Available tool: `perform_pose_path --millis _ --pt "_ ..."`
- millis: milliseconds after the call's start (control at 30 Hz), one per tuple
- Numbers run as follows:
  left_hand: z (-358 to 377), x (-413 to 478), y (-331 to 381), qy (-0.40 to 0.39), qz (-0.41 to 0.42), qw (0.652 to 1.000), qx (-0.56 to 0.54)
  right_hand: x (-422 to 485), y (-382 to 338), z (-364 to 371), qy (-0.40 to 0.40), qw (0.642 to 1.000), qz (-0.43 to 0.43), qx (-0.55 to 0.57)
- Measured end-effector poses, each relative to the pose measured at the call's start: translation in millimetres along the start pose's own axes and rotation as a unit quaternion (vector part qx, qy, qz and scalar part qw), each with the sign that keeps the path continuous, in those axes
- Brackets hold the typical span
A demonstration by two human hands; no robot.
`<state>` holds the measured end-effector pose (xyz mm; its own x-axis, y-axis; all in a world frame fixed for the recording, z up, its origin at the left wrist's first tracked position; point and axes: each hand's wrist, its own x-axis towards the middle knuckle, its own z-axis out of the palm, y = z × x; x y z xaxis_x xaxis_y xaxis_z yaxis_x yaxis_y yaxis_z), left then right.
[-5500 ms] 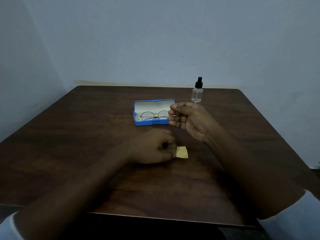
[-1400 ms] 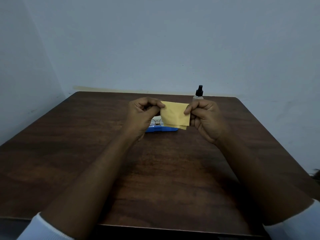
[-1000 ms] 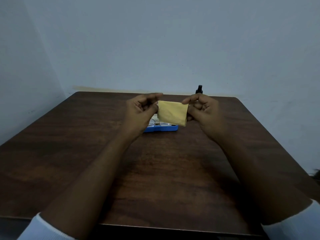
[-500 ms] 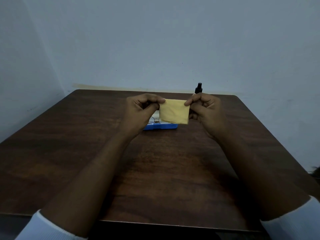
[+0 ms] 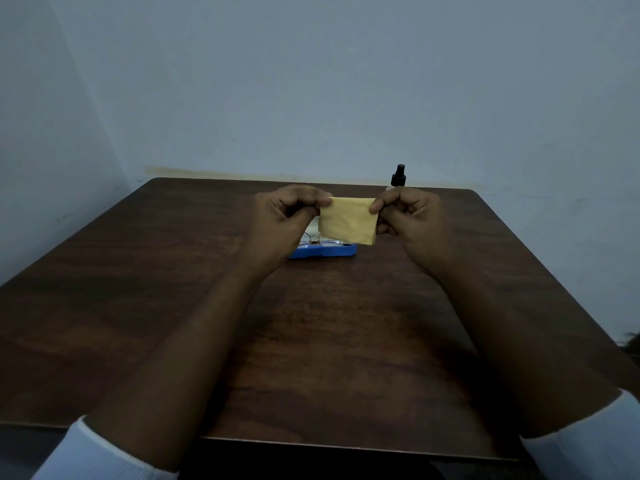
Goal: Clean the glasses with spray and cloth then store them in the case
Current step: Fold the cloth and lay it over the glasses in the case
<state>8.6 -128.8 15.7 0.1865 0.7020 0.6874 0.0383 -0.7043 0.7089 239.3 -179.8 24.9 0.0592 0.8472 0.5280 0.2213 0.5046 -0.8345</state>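
Observation:
A small yellow cloth [image 5: 349,220] hangs spread out in the air between my hands. My left hand [image 5: 284,220] pinches its upper left corner and my right hand [image 5: 408,216] pinches its upper right corner. Behind and below the cloth lies the open blue case [image 5: 325,251] on the table, with the thin-framed glasses [image 5: 313,239] lying in it, mostly hidden by my left hand and the cloth. The spray bottle [image 5: 399,175] with a black top stands behind my right hand; only its top shows.
The dark wooden table [image 5: 311,341] reaches to a pale wall at the back and left. Its near edge runs under my forearms, and its right edge falls away toward the floor.
Since 5.5 s ago the cloth came off the table and was unfolded between both hands. Over the last second it stays held up, stretched a little flatter.

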Motion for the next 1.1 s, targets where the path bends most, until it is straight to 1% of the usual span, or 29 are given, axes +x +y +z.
perform_pose_path --millis 300,367,533,700,767,833,933,1100 --pt "0 -1 -2 -0.010 0.012 0.999 0.037 2 6 -1 0.014 1.000 0.009 0.005" --pt "0 -1 -3 -0.003 0.001 0.999 0.035 1 8 1 0.017 1.000 0.010 0.014" --pt "-1 -4 -1 0.001 -0.037 0.999 -0.027 1 9 0 0.009 0.999 0.001 0.039" --pt "3 -5 -4 0.003 -0.078 0.996 -0.038 4 13 -1 0.006 0.993 0.045 0.108" --pt "4 -4 -5 0.001 -0.083 0.996 -0.041 4 14 -1 0.004 0.990 0.050 0.131" --pt "5 -4 -3 0.001 -0.088 0.995 -0.053 4 13 0 0.010 0.992 0.044 0.121" --pt "5 -3 -2 0.007 -0.097 0.993 -0.065 3 15 3 0.019 0.997 0.020 0.075" --pt "4 -2 -2 0.005 -0.104 0.992 -0.076 5 17 2 0.026 0.996 0.013 0.087"
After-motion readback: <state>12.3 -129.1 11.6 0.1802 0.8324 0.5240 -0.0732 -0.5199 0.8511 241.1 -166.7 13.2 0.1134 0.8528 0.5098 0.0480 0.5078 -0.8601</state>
